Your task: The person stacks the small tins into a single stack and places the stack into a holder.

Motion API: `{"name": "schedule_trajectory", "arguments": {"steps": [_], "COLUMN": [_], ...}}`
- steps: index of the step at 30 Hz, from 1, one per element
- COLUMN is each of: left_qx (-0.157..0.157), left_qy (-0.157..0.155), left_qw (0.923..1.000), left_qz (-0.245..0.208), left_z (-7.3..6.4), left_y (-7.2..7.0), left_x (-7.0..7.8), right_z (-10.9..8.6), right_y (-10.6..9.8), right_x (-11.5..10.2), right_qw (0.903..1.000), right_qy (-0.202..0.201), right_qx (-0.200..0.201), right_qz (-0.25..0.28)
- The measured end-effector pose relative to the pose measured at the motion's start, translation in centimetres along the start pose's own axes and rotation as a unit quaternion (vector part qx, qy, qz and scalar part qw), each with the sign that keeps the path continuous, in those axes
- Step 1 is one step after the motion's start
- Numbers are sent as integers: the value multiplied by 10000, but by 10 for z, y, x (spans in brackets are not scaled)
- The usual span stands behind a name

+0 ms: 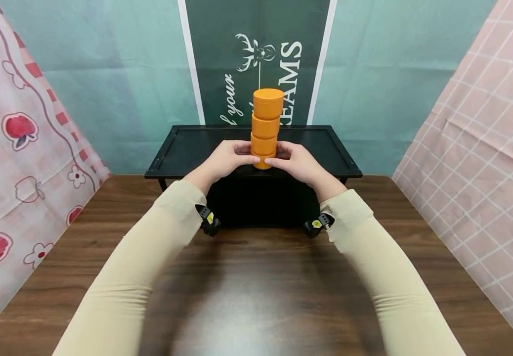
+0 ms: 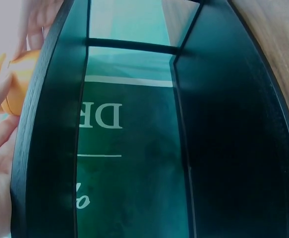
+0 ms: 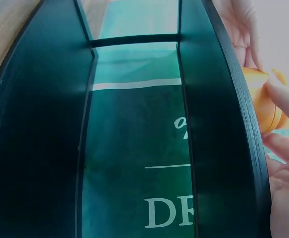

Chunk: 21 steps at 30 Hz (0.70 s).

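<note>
In the head view, a tower of several orange round containers (image 1: 264, 128) stands over the middle of a low black shelf (image 1: 194, 143), near its front edge. The top container looks lidded, and the tower is not quite straight. My left hand (image 1: 225, 159) grips the lowest containers from the left, thumb across the front. Opposite it, my right hand (image 1: 301, 160) holds the same part from the right, thumb tip near the other thumb. Each wrist view shows an orange container (image 2: 23, 82) between the fingers, partly hidden behind the shelf's edge.
The shelf stands on legs at the back of a brown wood table (image 1: 238, 282), with a dark space under it. Behind hangs a green cloth (image 1: 221, 29) with white lettering. Patterned cloths hang at the left (image 1: 52, 163) and right (image 1: 483, 173).
</note>
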<state>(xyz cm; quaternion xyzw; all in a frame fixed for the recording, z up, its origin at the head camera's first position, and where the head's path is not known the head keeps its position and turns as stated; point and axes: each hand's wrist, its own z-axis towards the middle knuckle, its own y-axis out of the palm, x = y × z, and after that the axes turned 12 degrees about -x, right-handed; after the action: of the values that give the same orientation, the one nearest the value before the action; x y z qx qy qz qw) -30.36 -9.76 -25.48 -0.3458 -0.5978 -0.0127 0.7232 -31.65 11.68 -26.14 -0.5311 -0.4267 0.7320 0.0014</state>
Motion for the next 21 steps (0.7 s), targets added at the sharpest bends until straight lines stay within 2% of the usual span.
{"name": "schedule_trajectory", "arguments": {"steps": [14, 18, 21], "left_qx": [-85, -16, 152], "left_qy": [-83, -26, 34], "left_qw": [9993, 9991, 9990], "left_qz": [351, 417, 416], "left_z": [1, -1, -3], "left_y": [-6, -7, -10], "left_x": [0, 0, 1], "right_z": [2, 4, 6], "right_y": [7, 8, 9], "right_x": [-4, -6, -7], "right_qw": [9987, 9984, 9976], "right_qy": [89, 38, -59], "right_qx": [333, 386, 622], "right_qz": [-387, -404, -304]}}
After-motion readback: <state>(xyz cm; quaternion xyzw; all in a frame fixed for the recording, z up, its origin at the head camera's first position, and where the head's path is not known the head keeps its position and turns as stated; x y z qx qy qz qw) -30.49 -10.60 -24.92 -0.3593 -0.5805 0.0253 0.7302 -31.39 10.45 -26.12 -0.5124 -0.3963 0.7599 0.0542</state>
